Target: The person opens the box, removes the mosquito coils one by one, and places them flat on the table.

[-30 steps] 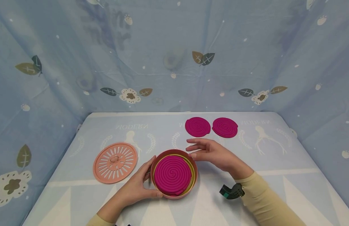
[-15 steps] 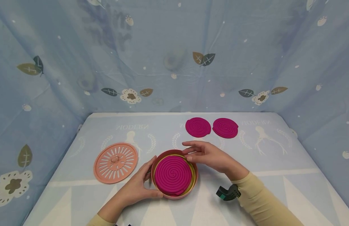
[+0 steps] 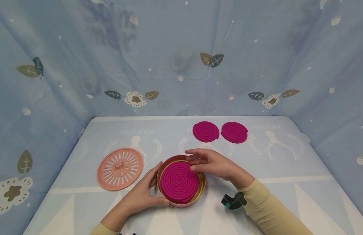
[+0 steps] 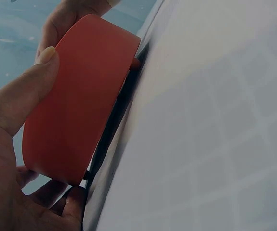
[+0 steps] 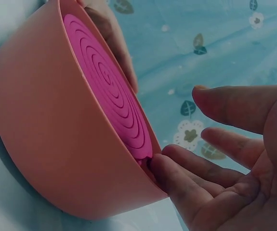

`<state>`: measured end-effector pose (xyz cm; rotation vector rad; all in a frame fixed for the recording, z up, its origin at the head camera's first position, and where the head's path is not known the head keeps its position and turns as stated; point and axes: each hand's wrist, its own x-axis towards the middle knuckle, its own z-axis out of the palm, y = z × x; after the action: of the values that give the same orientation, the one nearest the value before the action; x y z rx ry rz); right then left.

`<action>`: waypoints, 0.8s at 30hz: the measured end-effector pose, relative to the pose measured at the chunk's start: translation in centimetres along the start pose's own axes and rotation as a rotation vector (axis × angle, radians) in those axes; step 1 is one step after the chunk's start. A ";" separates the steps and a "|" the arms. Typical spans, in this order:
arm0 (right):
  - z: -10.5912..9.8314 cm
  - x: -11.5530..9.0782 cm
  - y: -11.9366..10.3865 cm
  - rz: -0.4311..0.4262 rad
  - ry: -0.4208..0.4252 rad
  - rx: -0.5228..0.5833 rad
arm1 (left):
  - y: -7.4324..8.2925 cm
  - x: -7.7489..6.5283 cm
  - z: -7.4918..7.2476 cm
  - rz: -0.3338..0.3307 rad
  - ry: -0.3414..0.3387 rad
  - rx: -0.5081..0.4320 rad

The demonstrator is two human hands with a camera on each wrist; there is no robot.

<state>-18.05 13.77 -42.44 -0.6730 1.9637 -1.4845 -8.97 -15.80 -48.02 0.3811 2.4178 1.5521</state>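
Note:
A round, salmon-coloured mosquito coil holder point(image 3: 173, 159) with a yellowish inside stands at the table's front middle. A magenta mosquito coil point(image 3: 179, 182) lies in it, its spiral face up. My left hand point(image 3: 143, 193) grips the holder's left side, thumb at the front and fingers around the back. In the left wrist view the thumb lies along the holder's wall point(image 4: 75, 106). My right hand point(image 3: 212, 163) reaches over the far right rim, fingers loosely bent. In the right wrist view its fingertips point(image 5: 160, 166) meet the rim beside the coil's edge, with the thumb held apart.
A slotted salmon lid point(image 3: 119, 169) with a small ring lies left of the holder. Behind the right hand lie two more magenta coils point(image 3: 206, 132), side by side near the far edge. A patterned blue curtain point(image 3: 181, 58) hangs behind the table.
My right hand has shifted left and slightly toward me, from the holder's right rim to over the coil's far right edge. The left hand and holder have stayed put.

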 end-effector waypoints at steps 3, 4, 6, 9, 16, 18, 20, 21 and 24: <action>0.0 0.0 0.1 -0.006 -0.003 -0.003 | -0.1 0.0 0.0 0.010 0.001 -0.004; 0.0 0.0 0.1 -0.007 -0.005 -0.001 | -0.1 0.0 0.0 0.009 0.001 -0.008; 0.1 0.0 0.1 -0.009 -0.010 0.004 | -0.1 0.0 0.0 0.011 0.001 -0.019; 0.1 0.0 0.1 -0.013 -0.015 0.008 | -0.1 0.0 0.0 0.013 -0.001 -0.031; 0.1 0.0 0.1 -0.015 -0.013 0.013 | -0.1 -0.1 0.0 -0.001 -0.003 -0.034; 0.1 0.0 0.2 -0.016 -0.004 0.015 | -0.1 -0.1 0.0 -0.002 -0.004 -0.034; 0.1 0.0 0.1 -0.018 0.008 0.029 | -0.1 -0.1 0.0 -0.003 -0.005 -0.034; 0.1 0.0 0.1 -0.019 0.015 0.039 | -0.2 -0.1 0.0 -0.003 -0.005 -0.034; 0.2 0.0 0.0 -0.019 0.031 0.079 | -0.2 0.0 0.0 -0.004 -0.004 -0.033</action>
<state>-17.89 13.63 -42.50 -0.6392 1.9155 -1.5839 -8.93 -15.88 -48.23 0.3729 2.3852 1.5856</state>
